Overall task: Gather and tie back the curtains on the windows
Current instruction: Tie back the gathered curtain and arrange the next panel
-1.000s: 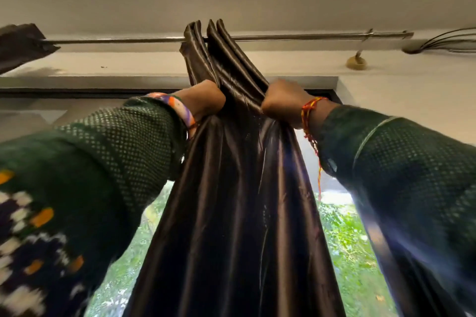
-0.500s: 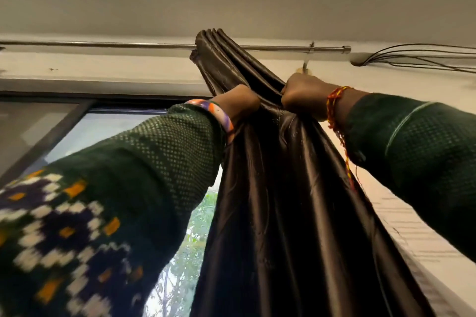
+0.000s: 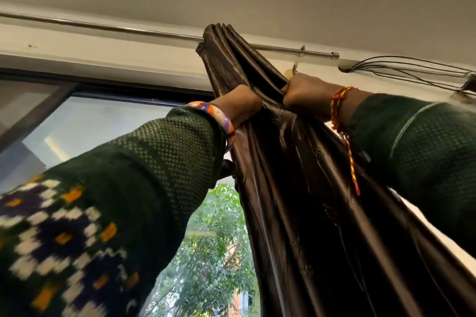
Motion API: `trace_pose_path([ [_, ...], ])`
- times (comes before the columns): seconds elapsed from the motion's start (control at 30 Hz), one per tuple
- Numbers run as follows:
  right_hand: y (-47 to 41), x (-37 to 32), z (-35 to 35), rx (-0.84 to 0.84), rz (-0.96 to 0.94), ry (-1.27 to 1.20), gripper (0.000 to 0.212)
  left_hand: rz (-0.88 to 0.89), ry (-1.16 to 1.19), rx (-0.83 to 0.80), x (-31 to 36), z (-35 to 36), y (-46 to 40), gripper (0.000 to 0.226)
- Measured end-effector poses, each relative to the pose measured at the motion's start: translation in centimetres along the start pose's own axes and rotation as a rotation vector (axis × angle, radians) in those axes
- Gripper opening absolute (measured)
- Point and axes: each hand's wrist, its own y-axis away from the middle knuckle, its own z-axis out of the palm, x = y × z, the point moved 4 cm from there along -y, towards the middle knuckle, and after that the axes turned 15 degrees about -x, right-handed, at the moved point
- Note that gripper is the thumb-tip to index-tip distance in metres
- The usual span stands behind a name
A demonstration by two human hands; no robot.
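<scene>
A shiny dark brown curtain [image 3: 304, 188] hangs bunched in tight folds from a metal rod [image 3: 128, 29] under the ceiling. My left hand [image 3: 242, 104] grips the gathered fabric high up on its left side, a striped bangle on the wrist. My right hand [image 3: 304, 92] grips the same bundle on its right side, a red and yellow thread round the wrist. The two hands are close together, just below the rod. Both fists' fingers are hidden in the folds.
The window [image 3: 103, 123] with its dark frame lies left of the curtain, green trees [image 3: 213, 252] showing below. The rod's bracket [image 3: 300, 55] and end sit right of the bundle. A bunch of loose wires [image 3: 412, 69] runs along the wall at the far right.
The bunched curtain has slid rightwards along the rod toward its bracket, with both hands still gripping it. More bare rod and window now show on the left.
</scene>
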Motion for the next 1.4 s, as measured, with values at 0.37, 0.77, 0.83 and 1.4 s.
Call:
trace_pose_path([
  [0.37,0.1,-4.6,6.2,0.000,0.047,-0.176,0.031,-0.047,0.049,-0.076,-4.4,-3.2,4.4,0.021],
  [0.77,5.3,-7.4,15.8,-0.067,0.140,-0.166,0.019,-0.078,-0.180,-0.011,-13.1,-0.7,10.9,0.084],
  [0.83,6.8,-7.9,17.4,-0.089,0.181,-0.137,0.024,-0.116,-0.200,0.008,-14.4,0.0,12.7,0.083],
  [1.4,16.9,-12.3,24.3,-0.061,0.132,0.021,0.052,-0.603,-0.283,0.013,-22.6,0.4,24.6,0.035],
])
